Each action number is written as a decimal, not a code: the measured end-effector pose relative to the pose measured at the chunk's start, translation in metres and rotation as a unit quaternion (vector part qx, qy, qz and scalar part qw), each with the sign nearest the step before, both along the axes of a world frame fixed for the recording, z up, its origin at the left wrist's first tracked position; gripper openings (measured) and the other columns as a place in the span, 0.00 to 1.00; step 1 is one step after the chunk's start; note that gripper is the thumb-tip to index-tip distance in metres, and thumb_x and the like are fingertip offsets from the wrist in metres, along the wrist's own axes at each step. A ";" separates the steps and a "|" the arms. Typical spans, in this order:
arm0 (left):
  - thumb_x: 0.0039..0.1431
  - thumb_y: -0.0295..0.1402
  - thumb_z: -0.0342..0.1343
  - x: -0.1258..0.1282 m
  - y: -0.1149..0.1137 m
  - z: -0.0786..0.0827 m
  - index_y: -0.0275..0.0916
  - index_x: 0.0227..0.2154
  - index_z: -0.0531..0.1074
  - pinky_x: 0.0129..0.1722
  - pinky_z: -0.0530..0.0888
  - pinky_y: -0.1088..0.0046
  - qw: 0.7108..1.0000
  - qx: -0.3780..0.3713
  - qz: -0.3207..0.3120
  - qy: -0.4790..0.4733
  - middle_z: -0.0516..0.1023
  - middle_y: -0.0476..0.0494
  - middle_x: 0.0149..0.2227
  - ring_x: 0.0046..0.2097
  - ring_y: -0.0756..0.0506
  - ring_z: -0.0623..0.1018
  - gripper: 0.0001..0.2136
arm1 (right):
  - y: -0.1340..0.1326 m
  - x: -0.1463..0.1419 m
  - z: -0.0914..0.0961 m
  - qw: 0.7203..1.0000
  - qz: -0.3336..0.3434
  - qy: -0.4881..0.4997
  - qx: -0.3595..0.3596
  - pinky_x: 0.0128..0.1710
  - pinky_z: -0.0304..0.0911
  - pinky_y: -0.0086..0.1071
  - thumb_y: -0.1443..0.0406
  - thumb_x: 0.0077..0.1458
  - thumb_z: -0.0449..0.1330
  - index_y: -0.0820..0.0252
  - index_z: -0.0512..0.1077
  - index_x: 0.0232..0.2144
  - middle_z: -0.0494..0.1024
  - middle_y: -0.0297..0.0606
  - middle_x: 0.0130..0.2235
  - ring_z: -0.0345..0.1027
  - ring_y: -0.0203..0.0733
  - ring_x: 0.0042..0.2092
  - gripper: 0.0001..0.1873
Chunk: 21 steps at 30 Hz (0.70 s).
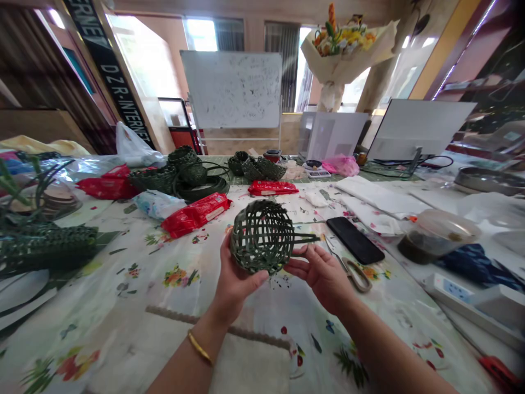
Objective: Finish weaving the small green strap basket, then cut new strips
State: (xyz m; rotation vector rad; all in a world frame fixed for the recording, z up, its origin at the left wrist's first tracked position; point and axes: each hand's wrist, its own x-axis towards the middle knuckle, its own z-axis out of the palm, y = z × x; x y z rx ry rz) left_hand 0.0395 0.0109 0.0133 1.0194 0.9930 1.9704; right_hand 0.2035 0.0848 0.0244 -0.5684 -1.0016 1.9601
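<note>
A small round basket of dark green woven strips is held above the table, its open lattice facing me. My left hand wraps round its lower left side, the thumb on the near rim. From the basket's right side, loose strip ends stick out. My right hand is closed in a pinch at the lower strip by that side. Just right of this hand lie scissors with beige handles, and a black phone rests beyond them.
Red packets, more woven baskets and a coil of green strips lie farther back. At the right are a plastic tub and a white power strip. A pale cloth covers the near edge.
</note>
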 end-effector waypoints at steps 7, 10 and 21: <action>0.50 0.40 0.58 -0.030 0.007 0.003 0.39 0.46 0.63 0.25 0.74 0.68 0.925 -0.371 -0.054 -0.051 0.73 0.39 0.42 0.28 0.47 0.76 0.21 | 0.019 0.020 0.004 0.898 -0.058 -0.378 0.218 0.43 0.66 0.40 0.53 0.54 0.56 0.59 0.72 0.38 0.78 0.41 0.37 0.74 0.48 0.42 0.17; 0.47 0.40 0.61 -0.042 0.005 0.004 0.40 0.49 0.63 0.35 0.75 0.58 0.899 -0.361 0.190 0.161 0.69 0.34 0.49 0.37 0.41 0.77 0.26 | 0.037 0.044 0.008 0.636 -0.098 -0.698 0.313 0.43 0.62 0.41 0.59 0.54 0.55 0.60 0.72 0.39 0.76 0.47 0.43 0.70 0.53 0.46 0.14; 0.59 0.27 0.51 0.002 0.021 -0.015 0.34 0.51 0.65 0.59 0.59 0.53 0.756 0.048 0.239 0.608 0.79 0.38 0.43 0.43 0.44 0.78 0.17 | 0.061 0.073 -0.002 0.567 -0.047 -0.785 0.246 0.32 0.60 0.37 0.66 0.39 0.64 0.64 0.70 0.37 0.78 0.54 0.38 0.72 0.59 0.41 0.19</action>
